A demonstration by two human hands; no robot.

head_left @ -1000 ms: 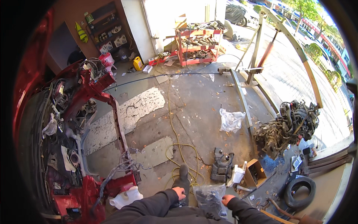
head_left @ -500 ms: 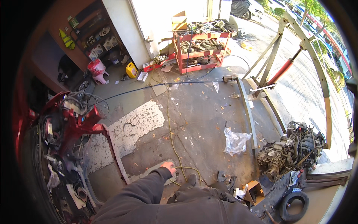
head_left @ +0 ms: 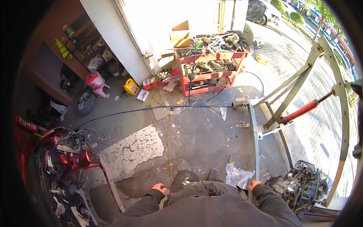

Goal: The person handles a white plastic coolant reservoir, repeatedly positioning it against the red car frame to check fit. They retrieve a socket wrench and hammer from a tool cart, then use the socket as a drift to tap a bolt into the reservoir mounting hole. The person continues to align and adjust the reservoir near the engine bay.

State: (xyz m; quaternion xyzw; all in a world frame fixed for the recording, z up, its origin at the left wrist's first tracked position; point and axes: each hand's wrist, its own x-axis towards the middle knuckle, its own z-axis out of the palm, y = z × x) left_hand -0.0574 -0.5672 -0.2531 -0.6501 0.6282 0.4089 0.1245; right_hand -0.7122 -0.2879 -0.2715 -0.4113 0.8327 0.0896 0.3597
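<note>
My left hand (head_left: 159,188) hangs beside my left thigh, its fingers loosely bent and apart, with nothing visible in it. On the other side, my right hand (head_left: 254,184) is low beside my body, near a crumpled clear plastic sheet (head_left: 238,175) on the floor. Its fingers are mostly hidden, and I cannot make out whether it holds anything. An engine (head_left: 298,187) with dark hoses stands to the right of that hand. Ahead, a red tool cart (head_left: 211,58) carries a heap of tools and metal parts on its shelves.
An engine hoist (head_left: 291,81) with a red ram (head_left: 300,112) stands at the right, its leg along the floor. A stripped red car front (head_left: 75,159) fills the left. A dark hose (head_left: 151,109) and a yellow cord (head_left: 168,147) cross the floor. A wheel (head_left: 86,102) lies farther back.
I have moved forward, and the cart and hoist appear nearer. My left hand has drawn back beside my thigh. My right hand has come into view. One foot has stepped ahead.
</note>
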